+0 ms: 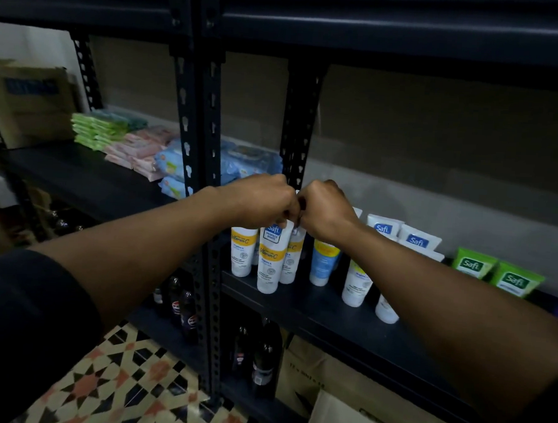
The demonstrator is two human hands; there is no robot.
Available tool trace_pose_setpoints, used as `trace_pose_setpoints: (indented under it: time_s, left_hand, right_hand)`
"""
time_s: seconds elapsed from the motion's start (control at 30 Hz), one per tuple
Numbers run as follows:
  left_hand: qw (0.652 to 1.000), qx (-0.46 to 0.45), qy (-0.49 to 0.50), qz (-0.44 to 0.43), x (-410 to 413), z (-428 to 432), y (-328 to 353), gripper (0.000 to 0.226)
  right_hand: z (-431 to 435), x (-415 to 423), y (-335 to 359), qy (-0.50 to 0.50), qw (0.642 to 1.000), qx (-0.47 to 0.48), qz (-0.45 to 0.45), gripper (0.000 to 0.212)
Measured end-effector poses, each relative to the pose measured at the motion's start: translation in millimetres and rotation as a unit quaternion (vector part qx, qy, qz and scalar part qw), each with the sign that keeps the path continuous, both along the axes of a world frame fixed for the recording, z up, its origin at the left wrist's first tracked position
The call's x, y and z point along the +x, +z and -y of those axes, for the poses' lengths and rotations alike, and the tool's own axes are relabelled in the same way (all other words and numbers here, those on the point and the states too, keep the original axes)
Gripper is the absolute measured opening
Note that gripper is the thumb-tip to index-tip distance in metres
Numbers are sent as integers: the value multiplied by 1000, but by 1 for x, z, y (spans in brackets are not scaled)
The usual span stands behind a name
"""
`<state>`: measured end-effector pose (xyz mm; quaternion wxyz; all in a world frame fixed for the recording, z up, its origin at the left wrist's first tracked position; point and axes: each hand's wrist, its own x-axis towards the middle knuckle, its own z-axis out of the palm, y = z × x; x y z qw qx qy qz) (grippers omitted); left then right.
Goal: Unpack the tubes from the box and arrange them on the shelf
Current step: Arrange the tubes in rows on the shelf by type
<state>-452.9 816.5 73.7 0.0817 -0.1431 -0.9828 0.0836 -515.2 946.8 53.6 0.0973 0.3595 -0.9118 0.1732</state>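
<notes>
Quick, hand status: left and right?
Left hand: pinches the top of the front yellow-band tube.
Right hand: pinches the top of the neighbouring tube.

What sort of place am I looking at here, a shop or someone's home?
Probably a small shop's stockroom: dark slotted metal shelving holds rows of white plastic tubes with yellow bands, stacked green and pink soft packs and a brown cardboard box, with dark drink bottles on the lower shelf.
</notes>
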Motion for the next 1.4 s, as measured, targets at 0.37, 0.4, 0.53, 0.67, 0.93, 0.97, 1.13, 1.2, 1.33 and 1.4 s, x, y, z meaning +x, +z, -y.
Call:
trace_pose_setpoints:
  time_s: [0.37, 0.4, 0.53, 0.67, 0.93, 0.97, 1.13, 1.2, 1.33, 1.4]
  left_hand:
    - [996, 64, 1, 61, -2, 7, 3, 26]
    - [996, 61, 2, 64, -2, 8, 3, 26]
    - [996, 58, 6, 73, -2, 9, 4, 25]
    - [996, 56, 4, 70, -1, 9, 6, 23]
    - [998, 42, 2, 53, -6, 7, 6, 19]
    - [998, 42, 3, 53, -6, 8, 6, 20]
    - [998, 38, 5, 50, -6, 10, 5, 18]
    - [998, 42, 5, 52, -6, 10, 5, 16]
    - [997, 46, 6, 57, -5, 10, 5, 20]
    - [997, 52, 6, 62, -5, 10, 6, 22]
  right_hand:
    - [6, -12, -6, 3, 999, -34, 3, 7]
    - [6, -13, -7, 5, 999, -41, -1, 2]
    - [7, -12, -6, 10, 999, -46, -7, 11]
    - [10, -10, -6, -5, 999, -40, -18, 18]
    - [9, -9, -4, -4, 999, -19, -35, 15]
    - [9, -9, -4, -5, 999, -17, -38, 14]
    - [10, -13, -5, -9, 999, -16, -34, 10]
    - [10, -15, -5, -9, 1000, -10, -29, 11]
    - [7, -15, -2, -8, 1000, -6, -18, 11]
    - [6, -14, -1, -8, 1000, -1, -18, 13]
